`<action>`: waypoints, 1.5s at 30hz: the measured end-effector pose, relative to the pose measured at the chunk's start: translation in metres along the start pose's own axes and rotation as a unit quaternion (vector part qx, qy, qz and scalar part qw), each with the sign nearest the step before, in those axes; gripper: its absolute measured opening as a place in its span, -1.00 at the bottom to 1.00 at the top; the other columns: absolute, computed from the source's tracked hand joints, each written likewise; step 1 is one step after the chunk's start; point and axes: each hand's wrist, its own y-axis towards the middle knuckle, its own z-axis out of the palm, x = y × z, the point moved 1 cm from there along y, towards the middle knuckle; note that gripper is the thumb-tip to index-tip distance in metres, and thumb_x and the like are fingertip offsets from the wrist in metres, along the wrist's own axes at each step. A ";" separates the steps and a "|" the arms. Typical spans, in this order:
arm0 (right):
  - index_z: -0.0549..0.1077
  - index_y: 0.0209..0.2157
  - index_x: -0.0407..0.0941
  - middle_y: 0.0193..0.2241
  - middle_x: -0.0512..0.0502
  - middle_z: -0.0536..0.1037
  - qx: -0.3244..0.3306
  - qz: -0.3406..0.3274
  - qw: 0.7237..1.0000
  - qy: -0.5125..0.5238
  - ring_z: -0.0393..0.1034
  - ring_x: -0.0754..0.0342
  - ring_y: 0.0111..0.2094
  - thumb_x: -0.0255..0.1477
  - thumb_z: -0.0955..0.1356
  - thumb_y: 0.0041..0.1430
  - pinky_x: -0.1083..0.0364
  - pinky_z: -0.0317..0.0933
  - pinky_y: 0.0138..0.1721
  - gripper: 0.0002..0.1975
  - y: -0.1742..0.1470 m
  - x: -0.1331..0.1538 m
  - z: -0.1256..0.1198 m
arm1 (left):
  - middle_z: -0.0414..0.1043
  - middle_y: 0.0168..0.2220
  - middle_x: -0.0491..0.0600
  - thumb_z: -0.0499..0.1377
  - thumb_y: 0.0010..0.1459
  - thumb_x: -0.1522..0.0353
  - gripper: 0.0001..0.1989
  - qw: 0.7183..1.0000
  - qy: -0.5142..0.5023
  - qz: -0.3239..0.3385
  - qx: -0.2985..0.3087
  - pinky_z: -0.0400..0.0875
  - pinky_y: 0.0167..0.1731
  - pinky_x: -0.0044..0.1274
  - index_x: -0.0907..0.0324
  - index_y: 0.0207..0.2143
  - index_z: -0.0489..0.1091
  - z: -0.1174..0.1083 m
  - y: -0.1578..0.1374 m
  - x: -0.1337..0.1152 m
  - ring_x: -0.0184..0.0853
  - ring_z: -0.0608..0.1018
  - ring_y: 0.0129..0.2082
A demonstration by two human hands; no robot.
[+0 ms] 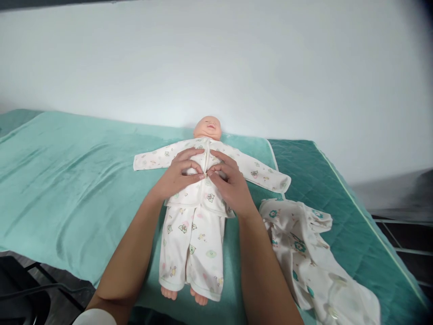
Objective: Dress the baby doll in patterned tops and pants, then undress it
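A baby doll lies on its back, its head toward the wall and its bare feet toward me. It wears a white printed long-sleeved jacket with matching trousers. Both sleeves stretch out sideways, and no doll hands show at the cuffs. My left hand pinches one front edge of the jacket at mid-chest. From the other side my right hand pinches the facing edge, thumbs and forefingers nearly meeting. Whatever small fastener may sit between the fingertips is hidden.
A crumpled white garment with teal prints lies to the right of the doll. Light green cloth covers most of the bed, over a darker quilted pad. A white wall stands behind; a black chair is at lower left.
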 end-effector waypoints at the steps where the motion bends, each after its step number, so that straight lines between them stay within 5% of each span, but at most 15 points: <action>1: 0.52 -0.37 -0.01 0.24 -0.03 0.39 0.003 -0.004 1.000 0.000 0.16 -0.10 0.32 -0.36 0.38 0.22 -0.26 0.00 0.34 -0.91 0.000 0.000 0.000 | 0.22 0.34 -0.12 0.25 0.21 0.24 -0.87 1.000 -0.004 -0.003 0.001 0.38 0.18 -0.23 0.07 -0.37 0.50 0.000 0.000 -0.001 -0.11 0.12 0.41; 7: 0.53 -0.33 0.01 0.28 -0.02 0.35 0.023 -0.010 1.000 0.010 0.11 -0.11 0.35 -0.30 0.39 0.24 -0.27 0.00 0.34 -0.90 0.000 -0.005 -0.002 | 0.18 0.36 -0.10 0.25 0.20 0.24 -0.89 1.000 -0.012 -0.014 -0.003 0.48 0.05 -0.26 0.05 -0.33 0.53 0.001 -0.002 -0.002 -0.05 0.12 0.41; 15: 0.54 -0.32 0.03 0.29 0.02 0.34 0.043 -0.022 0.999 0.024 0.07 -0.08 0.38 -0.28 0.41 0.23 -0.26 -0.09 0.39 -0.91 0.001 -0.009 -0.004 | 0.23 0.34 -0.11 0.25 0.21 0.24 -0.87 1.000 0.003 0.009 -0.005 0.27 0.27 -0.17 0.07 -0.36 0.51 0.002 -0.001 -0.001 -0.11 0.14 0.40; 31: 0.49 -0.33 -0.01 0.27 -0.05 0.36 0.032 -0.040 0.999 0.010 0.09 -0.08 0.36 -0.27 0.39 0.26 -0.23 -0.08 0.38 -0.87 0.001 -0.007 -0.001 | 0.24 0.32 -0.07 0.21 0.26 0.24 -0.83 0.999 0.015 0.049 0.015 0.18 0.32 -0.23 0.10 -0.37 0.46 -0.002 0.000 0.004 -0.15 0.20 0.37; 45: 0.51 -0.41 -0.02 0.21 -0.03 0.44 -0.002 -0.004 1.000 0.017 0.14 -0.08 0.35 -0.38 0.42 0.17 -0.21 -0.03 0.36 -0.93 -0.002 0.001 0.001 | 0.21 0.34 -0.05 0.18 0.29 0.25 -0.84 0.999 0.005 0.037 0.030 0.31 0.22 -0.25 0.10 -0.32 0.47 -0.003 0.000 0.003 -0.14 0.18 0.39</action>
